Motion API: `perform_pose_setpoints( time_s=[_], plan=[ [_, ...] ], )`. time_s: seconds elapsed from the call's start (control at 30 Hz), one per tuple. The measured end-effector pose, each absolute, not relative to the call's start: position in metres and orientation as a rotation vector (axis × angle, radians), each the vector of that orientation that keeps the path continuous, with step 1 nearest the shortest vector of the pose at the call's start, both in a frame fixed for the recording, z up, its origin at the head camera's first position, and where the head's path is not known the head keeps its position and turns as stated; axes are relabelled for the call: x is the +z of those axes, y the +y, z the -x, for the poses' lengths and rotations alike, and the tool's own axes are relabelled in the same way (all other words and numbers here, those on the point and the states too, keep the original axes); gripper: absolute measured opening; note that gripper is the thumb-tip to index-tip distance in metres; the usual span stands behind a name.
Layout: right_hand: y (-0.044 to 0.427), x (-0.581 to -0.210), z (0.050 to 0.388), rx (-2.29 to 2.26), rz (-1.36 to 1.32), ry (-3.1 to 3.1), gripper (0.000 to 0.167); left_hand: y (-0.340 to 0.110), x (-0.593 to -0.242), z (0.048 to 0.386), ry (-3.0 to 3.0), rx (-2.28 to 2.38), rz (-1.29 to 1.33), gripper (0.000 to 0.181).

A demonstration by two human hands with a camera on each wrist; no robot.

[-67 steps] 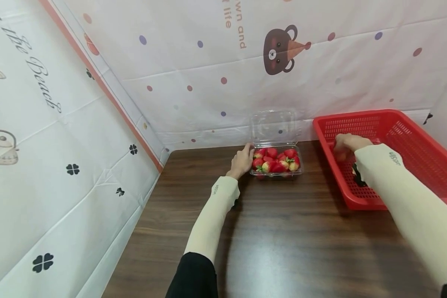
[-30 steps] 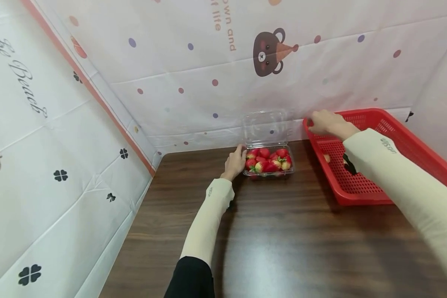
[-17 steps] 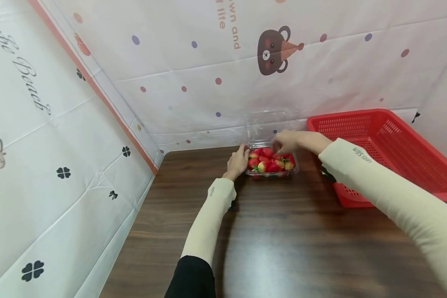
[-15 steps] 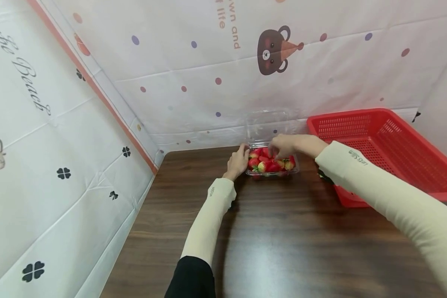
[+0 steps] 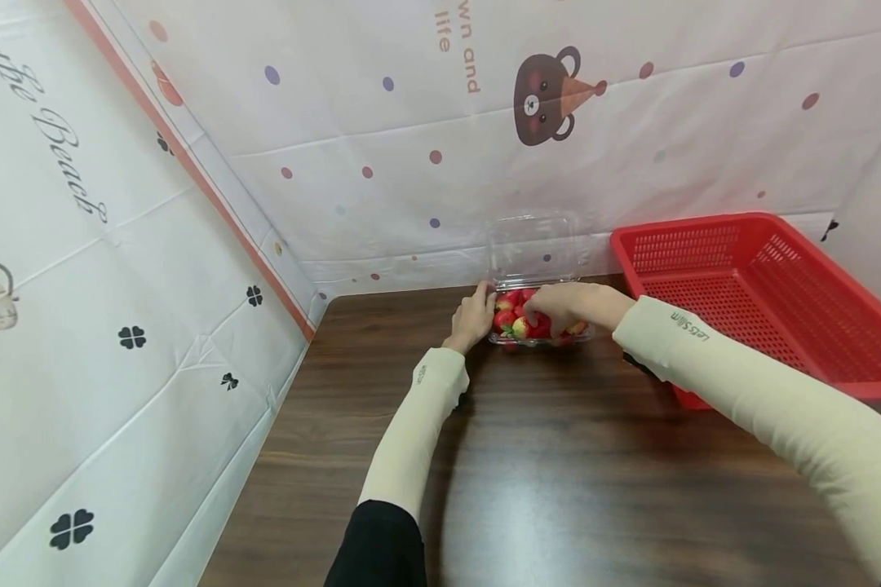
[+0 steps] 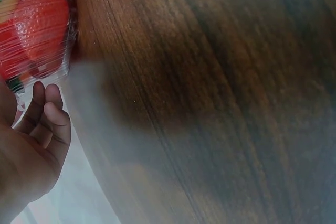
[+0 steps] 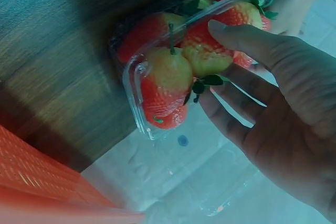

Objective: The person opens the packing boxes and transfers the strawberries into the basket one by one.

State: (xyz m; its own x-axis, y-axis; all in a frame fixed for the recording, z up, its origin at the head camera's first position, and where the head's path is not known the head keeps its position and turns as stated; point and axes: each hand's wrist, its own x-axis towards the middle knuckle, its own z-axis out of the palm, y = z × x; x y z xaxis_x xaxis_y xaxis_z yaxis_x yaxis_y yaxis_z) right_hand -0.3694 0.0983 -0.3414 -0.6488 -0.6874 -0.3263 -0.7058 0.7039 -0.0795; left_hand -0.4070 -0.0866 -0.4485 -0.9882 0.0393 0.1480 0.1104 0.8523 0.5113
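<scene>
A clear plastic clamshell box (image 5: 543, 340), lid (image 5: 532, 249) raised at the back, stands on the table heaped with red and pale-tipped strawberries (image 5: 505, 320). My left hand (image 5: 471, 319) rests at the box's back left corner; in the left wrist view its visible fingers (image 6: 59, 124) bend loosely beside the wall. Over the box's right part is my right hand (image 5: 568, 306). In the right wrist view its thumb lies on a strawberry (image 7: 207, 56) with fingers behind, pinching it among the others. The head view hides those fingertips.
A red perforated plastic basket (image 5: 763, 314) stands to the right of the box, close to the back wall. Printed white sheets (image 5: 382, 106) hang behind and on the left. Brown wood-grain table (image 5: 382, 391) spreads in front of the box.
My right hand has come left out of the red basket, over its rim, down onto the strawberries, then shifted slightly left and down. My left hand has stayed at the box corner.
</scene>
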Motion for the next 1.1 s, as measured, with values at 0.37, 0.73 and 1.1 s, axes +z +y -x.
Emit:
perform_pose_setpoints(
  time_s=[0.37,0.73,1.1],
  plan=[
    [0.100,-0.341,0.369,0.117,1.127,2.619,0.028,-0.087,-0.444,0.407,-2.899,-0.813,0.117,0.029],
    [0.106,-0.316,0.380,-0.032,1.175,2.677,0.034,-0.098,-0.441,0.403,-2.876,-0.976,0.183,0.034],
    [0.166,-0.279,0.401,-0.318,1.026,2.956,0.027,-0.108,-0.436,0.402,-2.774,-1.150,0.485,0.038]
  ],
)
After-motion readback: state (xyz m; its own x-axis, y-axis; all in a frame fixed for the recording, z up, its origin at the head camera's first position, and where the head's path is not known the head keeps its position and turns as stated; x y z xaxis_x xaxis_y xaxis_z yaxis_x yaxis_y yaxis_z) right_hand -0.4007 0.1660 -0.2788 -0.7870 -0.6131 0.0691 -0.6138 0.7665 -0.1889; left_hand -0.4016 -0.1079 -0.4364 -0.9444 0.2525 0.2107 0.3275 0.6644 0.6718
